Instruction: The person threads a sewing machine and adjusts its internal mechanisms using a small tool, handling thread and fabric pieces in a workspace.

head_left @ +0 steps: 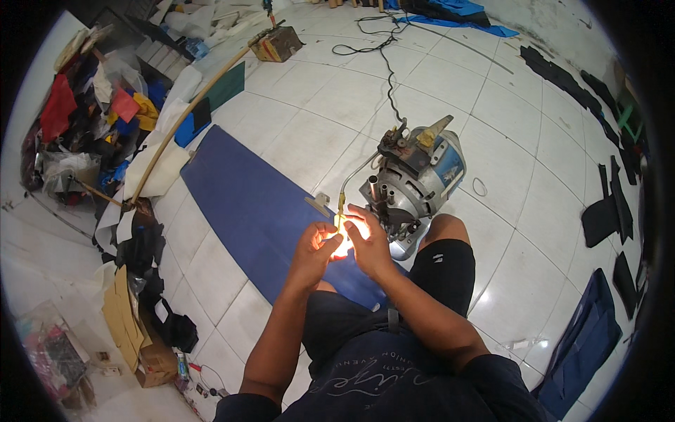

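My left hand [315,253] and my right hand [368,243] are raised close together in front of me. Fingers and thumbs are pinched around something small that the glare washes out; a thin yellowish strip shows between them. Bright lamp light glows right behind the fingertips. A thin bent metal arm [357,171] with a yellowish end comes down to this spot from a machine. That machine [415,176], with a blue and grey motor housing and metal posts, stands just beyond my right hand. Under my hands a long dark blue fabric panel [242,197] lies across the floor.
A black cable [389,74] runs from the machine to the back. A wooden pole [186,105] and heaps of fabric scraps [60,105] lie at left. Black cut pieces [601,221] and folded blue fabric [583,344] are at right on the tiled floor [520,169].
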### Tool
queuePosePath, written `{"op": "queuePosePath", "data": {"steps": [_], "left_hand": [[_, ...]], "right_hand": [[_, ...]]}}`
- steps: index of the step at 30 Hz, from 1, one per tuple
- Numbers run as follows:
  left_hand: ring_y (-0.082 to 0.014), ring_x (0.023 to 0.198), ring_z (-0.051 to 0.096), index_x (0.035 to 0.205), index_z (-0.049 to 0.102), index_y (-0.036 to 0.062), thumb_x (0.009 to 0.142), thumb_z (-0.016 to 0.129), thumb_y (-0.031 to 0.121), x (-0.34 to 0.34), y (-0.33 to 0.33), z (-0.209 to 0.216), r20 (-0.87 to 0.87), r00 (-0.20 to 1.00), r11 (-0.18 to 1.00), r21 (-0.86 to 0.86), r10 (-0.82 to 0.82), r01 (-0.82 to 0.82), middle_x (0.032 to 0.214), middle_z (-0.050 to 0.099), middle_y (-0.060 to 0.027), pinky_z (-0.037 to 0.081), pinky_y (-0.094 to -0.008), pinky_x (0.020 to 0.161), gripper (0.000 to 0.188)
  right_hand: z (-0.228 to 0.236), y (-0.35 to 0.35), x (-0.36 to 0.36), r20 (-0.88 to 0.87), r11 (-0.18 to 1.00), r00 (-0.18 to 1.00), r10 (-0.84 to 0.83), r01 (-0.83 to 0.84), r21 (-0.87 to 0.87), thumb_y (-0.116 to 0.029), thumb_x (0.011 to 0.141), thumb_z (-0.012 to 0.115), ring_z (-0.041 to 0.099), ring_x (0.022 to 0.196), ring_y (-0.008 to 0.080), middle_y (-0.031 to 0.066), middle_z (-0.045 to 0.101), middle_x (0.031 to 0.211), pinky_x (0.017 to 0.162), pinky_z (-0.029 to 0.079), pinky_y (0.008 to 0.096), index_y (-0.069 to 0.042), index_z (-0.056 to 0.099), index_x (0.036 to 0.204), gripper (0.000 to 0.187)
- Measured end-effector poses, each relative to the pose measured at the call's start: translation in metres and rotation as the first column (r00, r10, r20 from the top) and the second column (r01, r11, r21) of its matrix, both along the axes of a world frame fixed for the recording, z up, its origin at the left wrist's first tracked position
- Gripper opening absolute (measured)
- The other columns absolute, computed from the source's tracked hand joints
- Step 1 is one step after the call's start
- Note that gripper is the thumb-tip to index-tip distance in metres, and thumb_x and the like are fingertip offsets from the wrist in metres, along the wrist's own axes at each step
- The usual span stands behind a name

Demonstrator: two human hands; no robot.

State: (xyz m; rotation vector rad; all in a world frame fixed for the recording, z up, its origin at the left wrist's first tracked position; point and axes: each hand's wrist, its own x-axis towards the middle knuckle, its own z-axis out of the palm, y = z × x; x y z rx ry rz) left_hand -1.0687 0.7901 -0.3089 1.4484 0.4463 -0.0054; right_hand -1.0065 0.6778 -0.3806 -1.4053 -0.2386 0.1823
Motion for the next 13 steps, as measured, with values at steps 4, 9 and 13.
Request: {"op": "queuePosePath", "data": {"steps": [4, 9, 13], "left_hand": [[-0.0173, 0.097, 0.060, 0.113, 0.050, 0.0033, 0.091, 0.066, 0.018, -0.004, 0.005, -0.004, 0.007, 1.000, 1.000, 0.020, -0.014, 0.013, 0.108, 0.060, -0.0090, 0.052, -0.0332, 0.079, 0.031], [-0.0176, 0.097, 0.060, 0.113, 0.051, 0.0046, 0.091, 0.066, 0.019, -0.001, 0.006, -0.004, 0.012, 1.000, 0.998, -0.066, -0.019, 0.020, 0.108, 0.059, -0.0078, 0.051, -0.0329, 0.080, 0.031], [-0.0181, 0.101, 0.058, 0.114, 0.051, 0.0062, 0.091, 0.066, 0.019, -0.002, 0.009, 0.006, -0.027, 0.999, 0.991, -0.128, -0.040, 0.036, 0.114, 0.057, -0.0083, 0.051, -0.0343, 0.082, 0.030]], "right_hand": [[0.020, -0.004, -0.003, -0.149, 0.989, 0.979, 0.142, -0.145, -0.011, -0.020, 0.096, 0.058, 0.061, 0.101, 0.0152, 0.0090, 0.067, 0.112, 0.087, 0.049, 0.0288, -0.004, 0.062, 0.124, 0.032], [-0.006, -0.001, 0.004, 0.027, 0.995, 0.996, 0.089, -0.088, -0.039, -0.024, 0.095, 0.055, 0.066, 0.100, 0.0223, 0.0129, 0.068, 0.113, 0.088, 0.050, 0.0337, -0.008, 0.064, 0.121, 0.031], [-0.005, -0.007, 0.009, 0.151, 0.990, 0.981, 0.124, -0.113, -0.083, -0.015, 0.097, 0.057, 0.063, 0.105, 0.0162, 0.0116, 0.068, 0.112, 0.091, 0.048, 0.0298, -0.002, 0.064, 0.121, 0.028]]}}
